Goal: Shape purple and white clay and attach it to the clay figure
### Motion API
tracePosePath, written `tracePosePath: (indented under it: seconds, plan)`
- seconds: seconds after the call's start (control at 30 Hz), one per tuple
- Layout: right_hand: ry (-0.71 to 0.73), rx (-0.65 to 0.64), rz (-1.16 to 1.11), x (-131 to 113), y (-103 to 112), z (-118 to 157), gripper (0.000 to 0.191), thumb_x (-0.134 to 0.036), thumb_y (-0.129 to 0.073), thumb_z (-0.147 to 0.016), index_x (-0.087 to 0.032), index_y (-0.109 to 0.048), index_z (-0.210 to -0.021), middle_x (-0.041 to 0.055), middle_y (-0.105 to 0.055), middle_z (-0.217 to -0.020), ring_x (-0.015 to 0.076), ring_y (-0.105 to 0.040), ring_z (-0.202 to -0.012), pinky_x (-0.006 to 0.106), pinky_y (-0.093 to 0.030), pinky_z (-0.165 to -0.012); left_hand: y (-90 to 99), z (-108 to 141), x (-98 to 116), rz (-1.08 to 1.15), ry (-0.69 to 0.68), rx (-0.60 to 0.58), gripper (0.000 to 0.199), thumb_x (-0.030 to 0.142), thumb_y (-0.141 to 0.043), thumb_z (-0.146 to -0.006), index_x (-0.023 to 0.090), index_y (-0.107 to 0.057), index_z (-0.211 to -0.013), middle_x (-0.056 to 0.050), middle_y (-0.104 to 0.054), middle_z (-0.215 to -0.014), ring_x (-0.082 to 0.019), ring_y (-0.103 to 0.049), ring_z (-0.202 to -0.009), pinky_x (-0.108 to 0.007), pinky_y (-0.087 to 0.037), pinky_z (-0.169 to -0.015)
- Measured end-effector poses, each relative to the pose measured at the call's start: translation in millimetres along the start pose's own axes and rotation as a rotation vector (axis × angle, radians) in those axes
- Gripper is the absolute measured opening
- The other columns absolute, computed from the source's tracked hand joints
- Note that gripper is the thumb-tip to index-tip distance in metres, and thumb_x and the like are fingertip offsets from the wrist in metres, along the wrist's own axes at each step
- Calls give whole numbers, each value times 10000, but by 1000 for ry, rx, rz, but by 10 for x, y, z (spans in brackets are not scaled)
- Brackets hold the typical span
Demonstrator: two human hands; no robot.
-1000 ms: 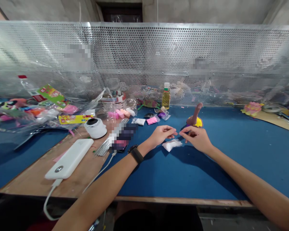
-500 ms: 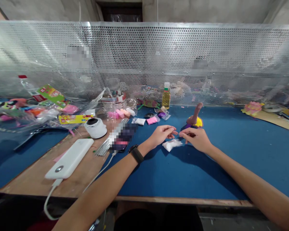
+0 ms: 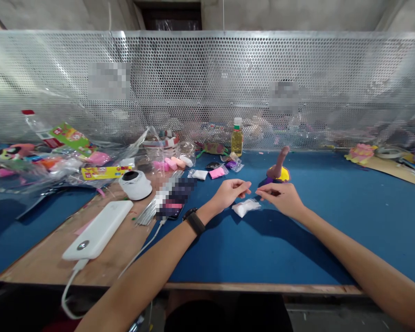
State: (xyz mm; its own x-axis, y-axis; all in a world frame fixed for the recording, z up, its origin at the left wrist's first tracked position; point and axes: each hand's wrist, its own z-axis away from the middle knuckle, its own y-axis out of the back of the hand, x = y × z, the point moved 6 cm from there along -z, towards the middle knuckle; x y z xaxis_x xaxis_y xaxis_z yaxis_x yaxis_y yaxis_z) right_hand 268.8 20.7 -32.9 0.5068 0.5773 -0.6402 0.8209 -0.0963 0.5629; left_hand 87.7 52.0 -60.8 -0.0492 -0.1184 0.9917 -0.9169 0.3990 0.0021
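Note:
My left hand (image 3: 232, 193), with a dark band on its wrist, hovers over the blue mat with thumb and fingers pinched together. Facing it from the right, my right hand (image 3: 281, 198) is closed in a similar pinch, a small gap between the two sets of fingertips. Whatever either pinch holds is too small to make out. Just below the fingertips lies a clear bag of white clay-like stuff (image 3: 242, 208). Behind my right hand stands a yellow and purple model (image 3: 280, 173) with a brown upright stalk; its lower part is partly hidden by the hand.
Small packets, pink (image 3: 217, 172) and white (image 3: 198, 174), lie behind my left hand near a bottle of yellow liquid (image 3: 237, 138). Leftward are a phone (image 3: 174, 207), thin rods (image 3: 148, 210), a white power bank (image 3: 98, 230) and plastic-wrapped items. A perforated metal screen (image 3: 193, 74) borders the back.
My fingertips have drawn slightly farther apart, both hands still pinched. The whole view has shifted a little; the bag and the model stay in place.

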Motion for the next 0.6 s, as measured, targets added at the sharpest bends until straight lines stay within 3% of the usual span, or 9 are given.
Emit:
tracePosePath:
  seconds: [0.13,0.37,0.47,0.6]
  plan:
    - [82,13,56,-112,35,1,286,-445,-675,-954,-214,-839,-912,21,-778,-655,140,-649,-483,251,-523,-484,39,-18,-38,9,2,33,531,635,-786,-757,116,-731,-851,-92,-746,-833,-113,-548,-647,-278,-458,-662]
    - [379,113,172,-553,170,43,241,-383,-641,-1001,-245,-822,-923,-1,-803,-747,124,-688,-558,233,-567,-575,105,-72,-125,7,-33,68,520,555,-799,-775,124,-723,-1056,-105,-773,-969,-112,-583,-673,-288,-496,-696]
    - [461,238,182,-717,333,66,211,-359,-675,-982,-246,-792,-848,-26,-756,-652,100,-629,-483,224,-526,-519,93,-95,-60,-24,-50,63,484,550,-791,-781,138,-694,-1015,-80,-759,-921,-113,-587,-658,-279,-488,-668]
    - [462,434,153,-795,633,72,217,-318,-699,-966,-235,-714,-765,-34,-716,-611,95,-613,-463,236,-493,-498,-34,-167,131,-104,-72,-10,421,565,-717,-858,146,-665,-849,-35,-693,-762,-100,-538,-589,-264,-443,-612]
